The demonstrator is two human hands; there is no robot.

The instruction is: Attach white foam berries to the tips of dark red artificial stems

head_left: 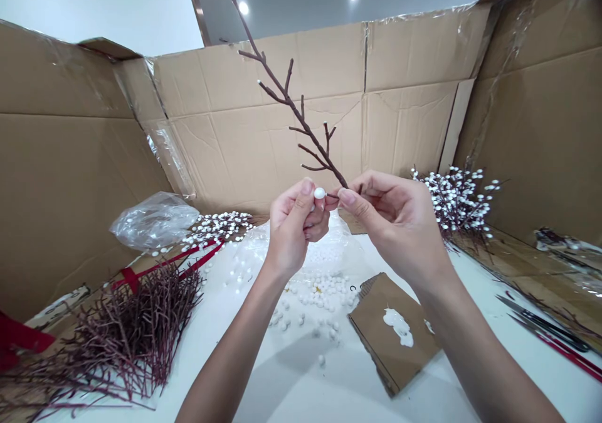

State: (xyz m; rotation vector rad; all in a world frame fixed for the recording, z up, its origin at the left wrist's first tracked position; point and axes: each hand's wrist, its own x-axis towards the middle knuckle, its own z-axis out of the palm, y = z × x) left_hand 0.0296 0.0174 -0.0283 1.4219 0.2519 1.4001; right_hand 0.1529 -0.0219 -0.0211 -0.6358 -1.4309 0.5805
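My right hand [392, 213] is closed around the lower part of a brown artificial branch [303, 122], which leans up and to the left with bare side twigs. Some twig tips carry a whitish dab. Between the thumb and fingers of my left hand [296, 219] is a small white ball [320, 193], at the end of a short low twig. Whether the ball is fixed on that twig I cannot tell. Below my hands, many loose white balls [333, 285] lie on the white table [282, 379]. A cardboard piece [395, 363] bears a puddle of white glue-like paste [399, 327].
Bare brown branches [136, 329] are heaped at the left. Finished-looking white-berried branches [461, 203] stand at the back right, others [221, 225] at the back left by a clear plastic bag [155, 219]. Scissors [550, 329] lie at right. Cardboard walls [282, 147] enclose the table.
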